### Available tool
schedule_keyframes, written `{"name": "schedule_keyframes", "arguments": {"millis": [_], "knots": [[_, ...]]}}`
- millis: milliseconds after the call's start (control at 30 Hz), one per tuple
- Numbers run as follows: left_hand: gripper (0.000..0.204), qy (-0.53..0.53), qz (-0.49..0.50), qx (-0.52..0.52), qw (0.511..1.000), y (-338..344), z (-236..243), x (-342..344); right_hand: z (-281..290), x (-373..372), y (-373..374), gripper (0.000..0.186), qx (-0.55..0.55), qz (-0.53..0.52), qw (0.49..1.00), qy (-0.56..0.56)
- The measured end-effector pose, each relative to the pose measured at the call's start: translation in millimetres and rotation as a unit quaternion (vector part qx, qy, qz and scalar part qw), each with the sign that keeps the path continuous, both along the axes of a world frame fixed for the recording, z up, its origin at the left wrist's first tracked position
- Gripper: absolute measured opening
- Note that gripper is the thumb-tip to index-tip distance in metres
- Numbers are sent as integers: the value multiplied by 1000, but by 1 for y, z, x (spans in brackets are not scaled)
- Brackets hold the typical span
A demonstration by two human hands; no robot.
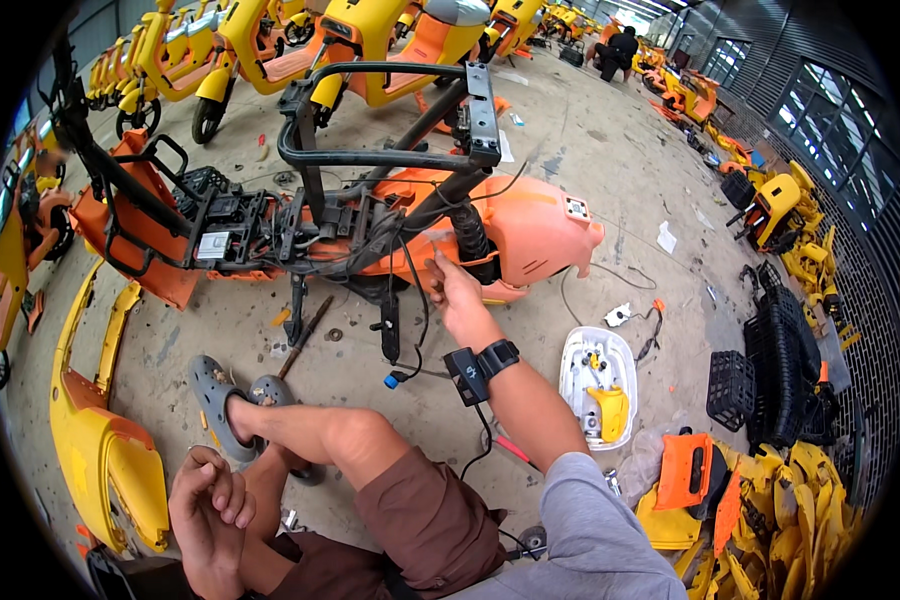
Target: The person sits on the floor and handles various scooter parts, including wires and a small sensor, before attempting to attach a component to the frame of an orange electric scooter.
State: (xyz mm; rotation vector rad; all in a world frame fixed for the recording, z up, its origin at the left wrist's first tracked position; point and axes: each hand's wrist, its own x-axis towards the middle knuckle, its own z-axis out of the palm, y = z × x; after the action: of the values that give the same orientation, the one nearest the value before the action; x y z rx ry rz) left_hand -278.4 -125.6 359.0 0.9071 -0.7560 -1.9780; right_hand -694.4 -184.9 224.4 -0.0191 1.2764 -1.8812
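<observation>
A stripped scooter (315, 215) lies before me, with a black tubular frame, exposed wiring and an orange body shell (540, 235). My right hand (455, 290) reaches in beside the black coil spring (470, 235), next to the shell. Its fingers are pinched together near the frame; whatever they hold is too small to make out. A black device (466, 375) with a cable is strapped at my right wrist. Low on the left, my left hand (210, 510) is raised by my legs with its fingers curled in. Its palm is hidden, and no object shows in it.
A white tray (567, 375) of small parts stands right of my forearm. A yellow panel (90, 450) lies at the left. Yellow body parts (790, 510) are heaped at lower right, near black baskets (730, 388). Yellow scooters (240, 50) line the back; a person (620, 50) crouches far off.
</observation>
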Motion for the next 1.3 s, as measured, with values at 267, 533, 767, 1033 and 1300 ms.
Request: {"name": "schedule_keyframes", "arguments": {"millis": [267, 533, 767, 1033, 1300], "knots": [[7, 0, 0, 2, 1000, -1, 0, 0, -8, -3, -1, 21, -27, 10, 999, -34], [11, -3, 21, 4, 1000, -1, 0, -2, -6, -4, 2, 19, -72, 29, 995, -62], [11, -1, 23, 4, 1000, -1, 0, -2, -7, -7, 4, 14, -127, 12, 985, -116], [10, 0, 16, 2, 1000, -1, 0, -2, -8, -7, 7, 14, -128, -6, 983, -127], [12, -8, 23, 3, 1000, 0, 0, -3, -7, -11, 1, 14, -73, -21, 991, -112]]}}
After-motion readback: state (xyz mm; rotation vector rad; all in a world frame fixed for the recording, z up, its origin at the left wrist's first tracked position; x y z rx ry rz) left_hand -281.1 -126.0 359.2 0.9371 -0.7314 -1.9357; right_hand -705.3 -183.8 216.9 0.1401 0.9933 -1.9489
